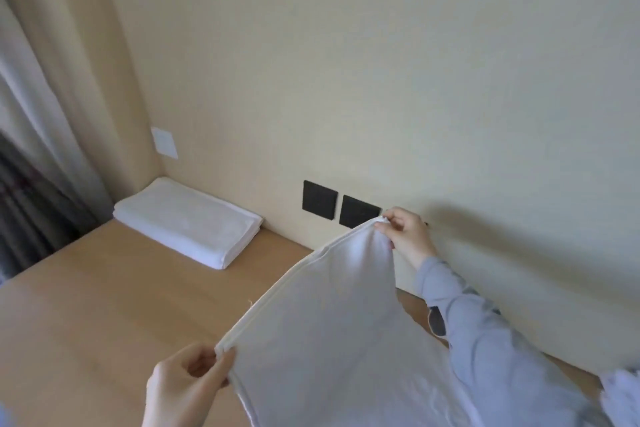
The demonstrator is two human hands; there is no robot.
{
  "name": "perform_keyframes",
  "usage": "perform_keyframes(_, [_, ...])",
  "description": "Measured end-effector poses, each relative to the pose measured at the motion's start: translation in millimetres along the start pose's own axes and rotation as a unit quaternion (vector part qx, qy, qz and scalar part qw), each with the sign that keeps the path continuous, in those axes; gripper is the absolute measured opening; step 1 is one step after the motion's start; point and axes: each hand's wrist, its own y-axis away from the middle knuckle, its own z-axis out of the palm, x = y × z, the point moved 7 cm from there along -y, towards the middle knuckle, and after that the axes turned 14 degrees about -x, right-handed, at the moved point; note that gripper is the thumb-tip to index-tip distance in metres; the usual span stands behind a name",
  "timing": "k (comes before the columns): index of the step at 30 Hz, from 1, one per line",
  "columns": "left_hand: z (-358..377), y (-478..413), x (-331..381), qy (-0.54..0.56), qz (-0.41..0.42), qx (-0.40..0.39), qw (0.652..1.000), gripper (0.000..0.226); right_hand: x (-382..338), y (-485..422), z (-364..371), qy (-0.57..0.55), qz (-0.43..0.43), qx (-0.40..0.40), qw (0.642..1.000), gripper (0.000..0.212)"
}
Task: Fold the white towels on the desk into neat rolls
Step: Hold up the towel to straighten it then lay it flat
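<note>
White towel (332,329) is held up above the desk (104,305), stretched by its top edge. One corner is pinched by the left hand (183,381), the other by the right hand (405,236), hands well apart. Folded towel stack (187,222) is seen at the desk's far corner, against the wall (381,62). Two black wall plates (341,206) are near the right hand.

Folded towel stack (187,222) sits on the table (104,305), far-left corner, against the wall. Open towel (332,322) is held above the table's near-right part: left hand (183,385) pinches the near corner, right hand (405,236) pinches the far corner by the wall. Wall plates (319,200) behind the table, between stack and right hand. Switch plate (164,142) above the stack. Curtain (31,149) left of the table.
</note>
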Motion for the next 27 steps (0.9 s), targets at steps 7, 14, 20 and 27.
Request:
perform_keyframes(7, [-94.6,-61.7,-113.3,-0.01,-0.128,0.089,0.988,0.01,12.1,-88.5,179.4,0.051,0.001,-0.072,0.996,0.005])
perform_keyframes(14, [-128.0,-98.7,-190.8,-0.003,-0.239,0.03,0.97,0.018,65.6,-135.0,289.6,0.218,0.037,-0.137,0.966,0.012])
perform_keyframes(20, [-136.9,-114.0,-205.0,-0.127,-0.266,0.022,0.955,0.022,90.5,-158.7,327.5,0.332,-0.007,-0.15,0.931,0.013])
perform_keyframes(27, [-58.0,-133.6,-143.4,-0.469,0.027,0.018,0.883,0.049,74.5,-142.9,342.9,0.435,-0.052,-0.08,0.895,0.036])
